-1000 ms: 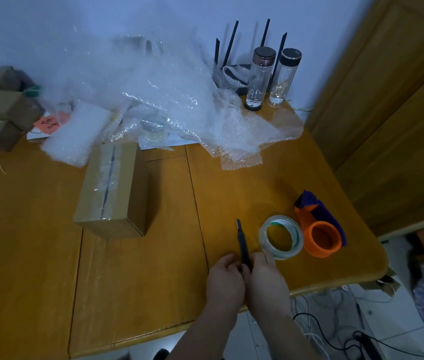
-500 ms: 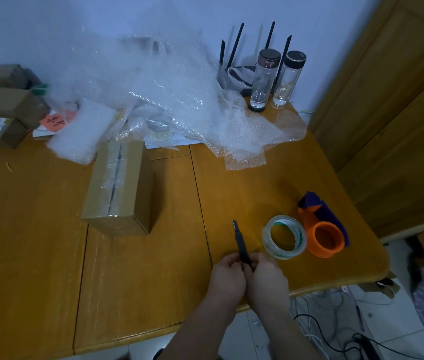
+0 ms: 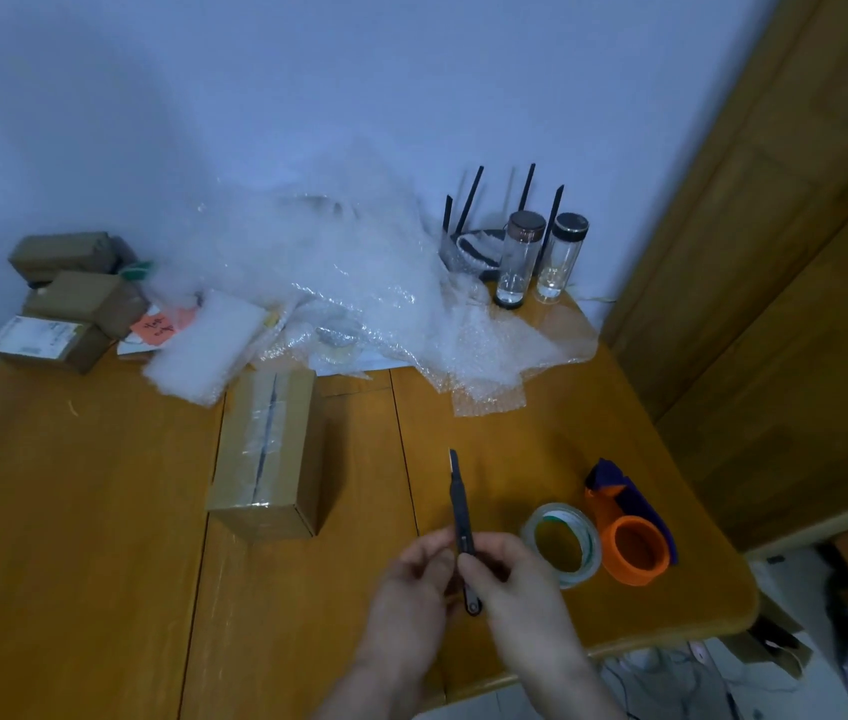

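A slim black utility knife [image 3: 459, 517] points away from me above the wooden table [image 3: 99, 537], its small blade showing at the far tip. My left hand [image 3: 408, 600] and my right hand [image 3: 515, 589] both pinch its handle near the lower end, fingers curled around it. A taped cardboard box [image 3: 263, 454] lies on the table to the left of the knife, apart from both hands. A roll of clear tape [image 3: 562, 545] lies just right of my right hand.
An orange and blue tape dispenser [image 3: 632, 532] sits beside the roll. Bubble wrap [image 3: 338, 283] is heaped at the back, with two glass bottles [image 3: 518, 262] and a black router behind. Small brown parcels [image 3: 73, 298] are stacked at the far left. A wooden door stands on the right.
Both hands have lifted the knife a little and the blade now shows at its tip. The camera has tilted up, so the table sits lower in view.
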### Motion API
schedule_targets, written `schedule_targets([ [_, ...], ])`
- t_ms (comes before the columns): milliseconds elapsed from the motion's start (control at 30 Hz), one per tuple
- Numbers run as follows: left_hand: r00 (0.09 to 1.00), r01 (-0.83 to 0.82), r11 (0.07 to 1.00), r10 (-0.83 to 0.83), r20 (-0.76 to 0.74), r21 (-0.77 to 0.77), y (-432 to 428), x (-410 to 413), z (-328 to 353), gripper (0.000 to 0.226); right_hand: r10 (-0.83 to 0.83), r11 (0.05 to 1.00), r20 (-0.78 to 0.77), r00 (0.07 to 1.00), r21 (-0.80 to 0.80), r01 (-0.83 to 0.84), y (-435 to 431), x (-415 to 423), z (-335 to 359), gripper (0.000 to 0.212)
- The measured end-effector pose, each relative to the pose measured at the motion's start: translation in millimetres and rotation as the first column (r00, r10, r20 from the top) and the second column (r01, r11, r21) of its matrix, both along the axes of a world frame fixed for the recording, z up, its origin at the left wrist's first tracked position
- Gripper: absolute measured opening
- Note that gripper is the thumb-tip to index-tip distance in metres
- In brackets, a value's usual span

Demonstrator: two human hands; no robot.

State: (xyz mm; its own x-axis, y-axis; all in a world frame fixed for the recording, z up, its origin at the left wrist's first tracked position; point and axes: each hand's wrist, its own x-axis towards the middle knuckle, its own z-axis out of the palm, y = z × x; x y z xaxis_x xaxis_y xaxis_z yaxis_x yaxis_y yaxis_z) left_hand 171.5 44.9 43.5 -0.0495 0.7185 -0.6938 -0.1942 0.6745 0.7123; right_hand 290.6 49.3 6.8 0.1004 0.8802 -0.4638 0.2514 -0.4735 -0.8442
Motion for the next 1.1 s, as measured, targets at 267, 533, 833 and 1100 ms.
schedule_targets([
  [267,1.0,0.006,0.945,-0.009,0.008,0.327,-1.1,-31.0,102.8,0.042,0.026,0.968,-0.158,0.987,0.251,0.015,16.7,-24.9,122.6,0.015],
  [533,0.998,-0.047,0.834,0.065,-0.014,0.549,-0.6,-47.7,185.8,0.048,0.086,0.923,-0.243,0.966,0.384,0.014,27.6,-47.9,224.1,0.007],
  [833,0.996,-0.087,0.742,0.084,0.036,0.665,-5.8,-54.1,247.1,0.049,0.085,0.861,-0.151,0.985,0.509,0.004,35.2,-58.3,298.0,0.043],
  [1100,0.992,-0.128,0.708,0.092,0.089,0.694,-3.0,-49.0,268.9,0.05,0.044,0.817,-0.088,0.995,0.576,0.014,44.5,-64.7,321.5,0.031],
])
